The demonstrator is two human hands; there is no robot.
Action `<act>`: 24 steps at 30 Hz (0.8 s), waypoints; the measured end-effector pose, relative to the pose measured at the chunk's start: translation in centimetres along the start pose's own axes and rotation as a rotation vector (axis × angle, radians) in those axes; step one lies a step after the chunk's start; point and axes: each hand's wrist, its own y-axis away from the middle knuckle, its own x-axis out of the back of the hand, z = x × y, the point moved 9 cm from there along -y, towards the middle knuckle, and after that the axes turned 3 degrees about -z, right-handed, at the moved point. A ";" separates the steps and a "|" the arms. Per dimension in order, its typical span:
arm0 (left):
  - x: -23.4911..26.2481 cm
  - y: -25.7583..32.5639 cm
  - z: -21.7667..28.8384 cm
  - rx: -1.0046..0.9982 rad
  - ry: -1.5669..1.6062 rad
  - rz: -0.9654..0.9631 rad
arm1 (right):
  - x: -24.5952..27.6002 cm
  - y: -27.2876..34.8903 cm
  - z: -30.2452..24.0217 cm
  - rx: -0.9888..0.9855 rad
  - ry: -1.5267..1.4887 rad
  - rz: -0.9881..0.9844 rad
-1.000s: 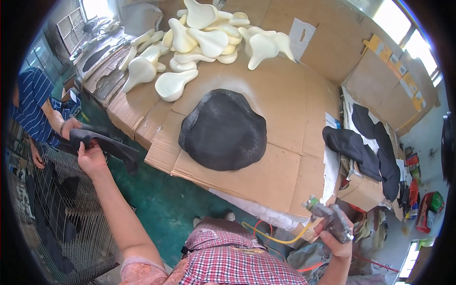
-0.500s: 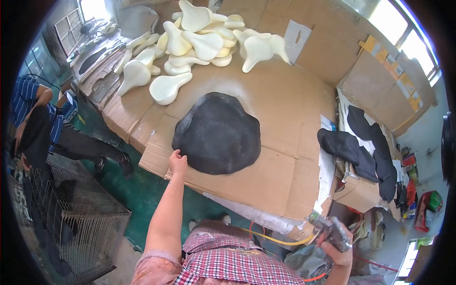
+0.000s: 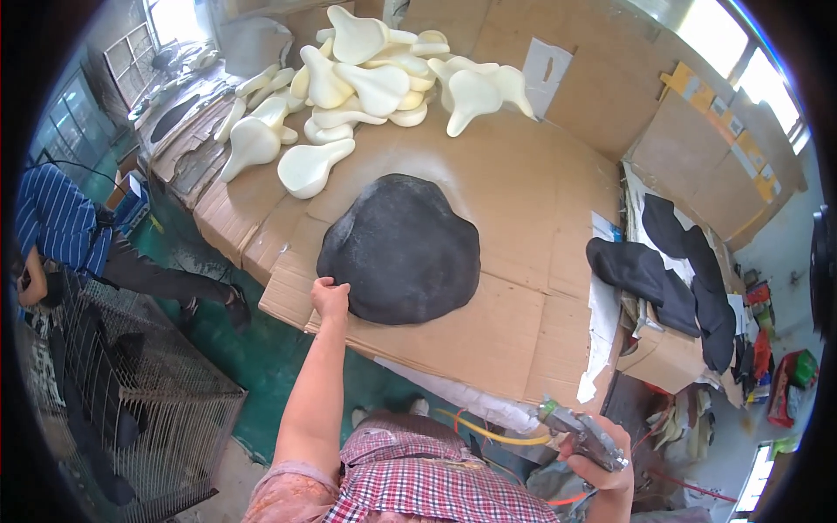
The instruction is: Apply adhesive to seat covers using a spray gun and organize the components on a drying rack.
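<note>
A rounded black sheet with a wavy outline (image 3: pixel 403 248) lies on the cardboard-covered table (image 3: pixel 514 305), its surface dusted paler towards the upper left. My left hand (image 3: pixel 330 298) is closed at the sheet's lower left edge, fingers pinching the rim. Out past the table's front edge, at the lower right, my right hand (image 3: pixel 610 462) is wrapped round a metal spray gun (image 3: pixel 582 433). The gun's nozzle points up and left, towards the table, and a yellow hose runs nearby.
Pale foam bicycle saddle pads (image 3: pixel 375 87) are heaped at the table's far side. Black curved pieces (image 3: pixel 654 279) lie on a cardboard box at the right. At the left, a person in a striped shirt (image 3: pixel 65 213) is beside a wire cage (image 3: pixel 166 392).
My right hand has brought the spray gun a little left. My left hand stays at the sheet's edge. The person at the left has straightened or shifted the arms.
</note>
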 end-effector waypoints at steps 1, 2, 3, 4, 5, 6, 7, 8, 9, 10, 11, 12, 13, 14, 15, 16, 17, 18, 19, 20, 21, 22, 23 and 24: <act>-0.7 0.3 -0.8 0.138 0.152 -0.045 | 1.0 0.5 0.0 0.003 -0.013 0.100; -1.4 0.9 -1.6 0.276 0.304 -0.089 | 1.9 0.9 0.0 0.006 -0.027 0.200; -1.4 1.1 -1.3 0.275 0.305 -0.092 | 2.6 1.3 -0.2 -0.002 -0.044 0.268; -2.4 1.5 -1.0 0.310 0.470 -0.183 | 2.6 1.4 -0.2 -0.001 -0.043 0.269; -3.1 1.9 -0.6 0.343 0.635 -0.274 | 2.9 1.6 -0.2 0.014 -0.094 0.304; -2.9 2.1 0.5 0.342 0.636 -0.283 | 3.2 2.0 -0.3 0.029 -0.143 0.346; -3.0 2.4 2.6 0.338 0.862 -0.374 | 2.8 1.8 -0.5 0.042 -0.132 0.296; -2.9 2.7 4.8 0.330 1.088 -0.465 | 2.7 2.0 -0.4 0.042 -0.134 0.300; -1.6 2.3 7.1 0.263 1.224 -0.541 | 2.2 2.0 -0.4 0.030 -0.117 0.264; -0.1 1.8 9.2 0.197 1.357 -0.623 | 1.7 2.0 -0.2 0.015 -0.100 0.234; 2.1 1.6 10.4 0.198 1.397 -0.539 | 1.6 2.1 0.0 -0.014 -0.114 0.226; 4.6 1.4 11.6 0.200 1.435 -0.452 | 1.6 2.1 -0.1 -0.016 -0.113 0.233; 7.1 0.7 12.8 0.115 1.476 -0.476 | 1.3 2.1 0.0 -0.044 -0.113 0.209; 9.9 -0.3 13.5 0.026 1.516 -0.498 | 1.0 2.1 0.1 -0.072 -0.113 0.182; 12.9 -1.6 13.2 -0.018 1.514 -0.447 | 0.7 2.2 0.3 -0.071 -0.114 0.178; 15.5 -2.7 12.9 -0.061 1.511 -0.397 | 0.2 2.1 0.5 -0.065 -0.136 0.144; 17.9 -3.3 12.7 -0.072 1.514 -0.312 | -0.3 2.1 0.7 -0.060 -0.159 0.112; 20.2 -3.7 12.6 -0.083 1.513 -0.227 | -0.6 2.0 0.5 -0.061 -0.160 0.108; 21.7 -3.8 12.7 -0.082 1.512 -0.226 | -0.4 1.8 -0.3 -0.009 -0.131 0.168; 23.6 -4.0 12.4 -0.109 1.506 -0.155 | -0.1 1.9 -0.9 0.042 -0.100 0.230; 25.7 -4.3 11.7 -0.138 1.499 -0.077 | 0.5 2.4 -1.1 0.043 -0.084 0.340; 27.6 -5.5 10.4 -0.140 1.499 -0.072 | 0.5 2.8 -1.2 0.043 -0.084 0.335; 30.3 -6.9 8.7 -0.175 1.489 -0.026 | 1.2 3.5 -1.2 0.007 -0.042 0.388; 32.2 -7.7 7.5 -0.206 1.477 0.019 | 2.1 4.1 -0.9 -0.031 0.001 0.443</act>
